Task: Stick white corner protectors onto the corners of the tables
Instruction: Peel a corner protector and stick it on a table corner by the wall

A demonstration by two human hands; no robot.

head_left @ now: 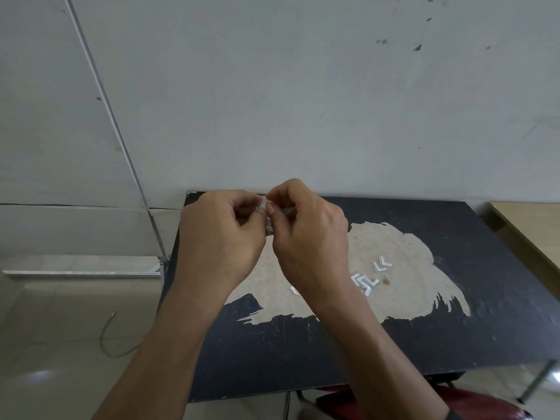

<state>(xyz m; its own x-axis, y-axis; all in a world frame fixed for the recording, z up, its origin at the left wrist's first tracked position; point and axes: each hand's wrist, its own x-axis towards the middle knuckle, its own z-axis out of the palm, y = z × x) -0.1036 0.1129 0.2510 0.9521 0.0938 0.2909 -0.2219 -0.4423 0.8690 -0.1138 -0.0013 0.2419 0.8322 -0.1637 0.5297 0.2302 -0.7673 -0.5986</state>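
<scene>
The left hand (221, 234) and the right hand (309, 234) are meeting fingertip to fingertip above the far left part of the table, both with fingers curled in, and together they are pinching a small white corner protector (267, 219) between thumbs and forefingers. The piece is showing only as a thin pale strip in the gap between the two hands, its long axis running roughly up and down in the view; the fingers are covering its bend, so I cannot tell which way its angle is opening. Below and to the right of the right hand, a cluster of loose white L-shaped protectors (365, 283) is lying flat on the table, with a separate pair (382, 264) just beyond it, their bends pointing toward the left, and a single piece (294, 290) is peeking out beside the right wrist. All of these are resting on a pale worn patch (394, 256) where the coating is peeling off the black rectangular table (454, 334). The table's far edge is sitting against a grey scuffed wall (303, 86). A light wooden tabletop (527, 231) is standing just beside it on the right, a red seat (460, 401) is showing under the near edge, and a thin curled wire (106, 338) is lying on the tiled floor to the left.
</scene>
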